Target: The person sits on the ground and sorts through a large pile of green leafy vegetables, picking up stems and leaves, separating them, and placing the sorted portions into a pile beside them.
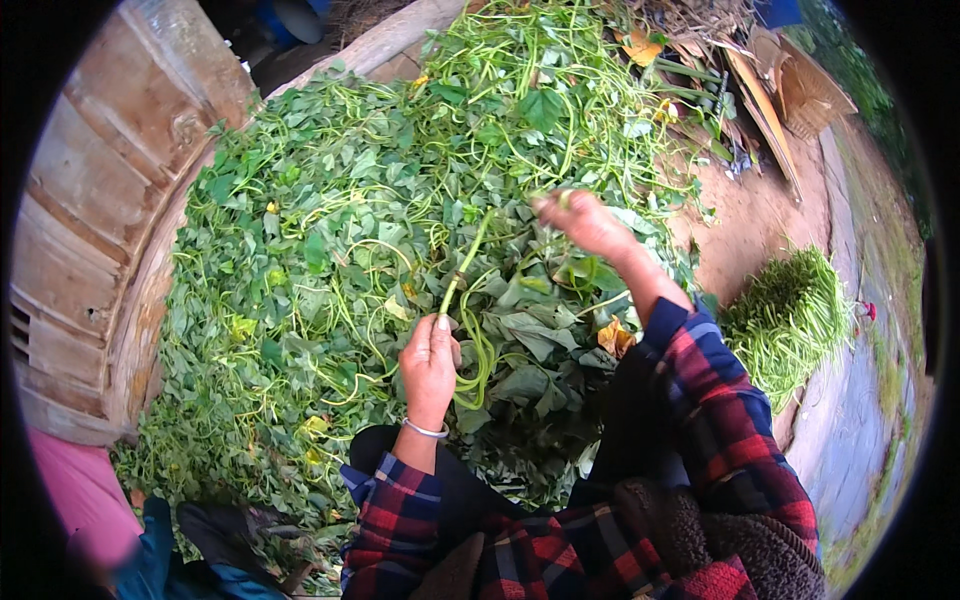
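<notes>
My left hand [430, 370], with a bangle at its wrist, is closed around a green vine stem [462, 268] pointing up and away. Thin green stalks [480, 365] loop down beside that hand, apparently from the same grip. To the right and farther off, my right hand [592, 226] hovers over the leaves, slightly blurred. Its fingers are drawn together, with a bit of pale green at them that I cannot make out. Beneath both hands spreads a large heap of leafy green vines [330, 230]. Limp, darker leaves [535, 345] lie close in front of me.
A bundle of trimmed green stalks [790, 325] stands on the ground at right. Wooden boards [120, 200] wall the left side. A woven basket [805, 85] and dry scraps sit at the far right. At lower left appears another person's pink garment [80, 490].
</notes>
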`<state>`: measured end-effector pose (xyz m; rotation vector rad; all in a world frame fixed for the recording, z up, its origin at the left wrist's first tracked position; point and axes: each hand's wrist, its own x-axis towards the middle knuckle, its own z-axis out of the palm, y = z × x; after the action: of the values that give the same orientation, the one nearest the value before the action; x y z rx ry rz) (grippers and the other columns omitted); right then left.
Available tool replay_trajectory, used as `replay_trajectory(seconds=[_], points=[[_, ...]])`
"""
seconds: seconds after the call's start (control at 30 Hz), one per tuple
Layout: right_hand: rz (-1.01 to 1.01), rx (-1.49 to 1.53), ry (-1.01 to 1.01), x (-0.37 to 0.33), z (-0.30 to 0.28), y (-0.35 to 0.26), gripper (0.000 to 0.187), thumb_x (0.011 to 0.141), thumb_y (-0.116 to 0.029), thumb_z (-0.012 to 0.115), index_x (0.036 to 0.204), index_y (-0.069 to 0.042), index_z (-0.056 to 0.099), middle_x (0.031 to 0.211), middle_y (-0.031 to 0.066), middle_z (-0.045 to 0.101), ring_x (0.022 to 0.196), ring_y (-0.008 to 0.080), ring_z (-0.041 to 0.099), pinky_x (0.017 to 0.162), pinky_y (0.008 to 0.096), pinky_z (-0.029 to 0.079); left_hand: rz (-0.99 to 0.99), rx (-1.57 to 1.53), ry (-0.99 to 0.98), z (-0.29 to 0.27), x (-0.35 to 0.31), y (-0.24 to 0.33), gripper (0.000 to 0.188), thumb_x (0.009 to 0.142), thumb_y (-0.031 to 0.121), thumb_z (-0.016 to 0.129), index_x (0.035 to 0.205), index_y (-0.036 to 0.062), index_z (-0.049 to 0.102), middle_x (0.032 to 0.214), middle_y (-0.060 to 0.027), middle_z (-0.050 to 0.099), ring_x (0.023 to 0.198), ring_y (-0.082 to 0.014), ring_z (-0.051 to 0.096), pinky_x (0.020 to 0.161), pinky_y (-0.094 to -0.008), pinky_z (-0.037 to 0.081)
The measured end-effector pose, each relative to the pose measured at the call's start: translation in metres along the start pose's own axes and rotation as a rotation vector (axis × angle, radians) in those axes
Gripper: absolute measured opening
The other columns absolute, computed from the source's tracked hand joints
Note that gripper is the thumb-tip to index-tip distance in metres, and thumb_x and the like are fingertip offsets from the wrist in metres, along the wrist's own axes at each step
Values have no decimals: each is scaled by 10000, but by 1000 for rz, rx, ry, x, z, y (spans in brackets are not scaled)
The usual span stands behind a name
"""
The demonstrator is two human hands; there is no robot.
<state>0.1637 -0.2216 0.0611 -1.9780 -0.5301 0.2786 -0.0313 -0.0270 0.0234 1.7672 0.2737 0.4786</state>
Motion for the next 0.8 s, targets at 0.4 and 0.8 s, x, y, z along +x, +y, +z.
replay_trajectory(seconds=[0.4, 0.8], points=[[-115, 16, 215, 3, 12, 24, 123, 845, -181, 606, 904, -102, 678, 893, 106, 673, 730, 181, 638, 719, 299, 508, -99, -512, 110, -22, 30, 9, 269, 953, 253, 421, 988, 10, 531, 723, -66, 583, 569, -116, 572, 495, -239, 493], [-287, 48, -510, -43, 97, -34, 285, 902, -289, 522, 975, -25, 603, 778, 135, 640, 667, 247, 608, 662, 341, 480, -26, -76, 45, -1, 21, -2, 299, 937, 238, 480, 1107, 8, 568, 667, 37, 487, 509, -23, 394, 450, -179, 343]])
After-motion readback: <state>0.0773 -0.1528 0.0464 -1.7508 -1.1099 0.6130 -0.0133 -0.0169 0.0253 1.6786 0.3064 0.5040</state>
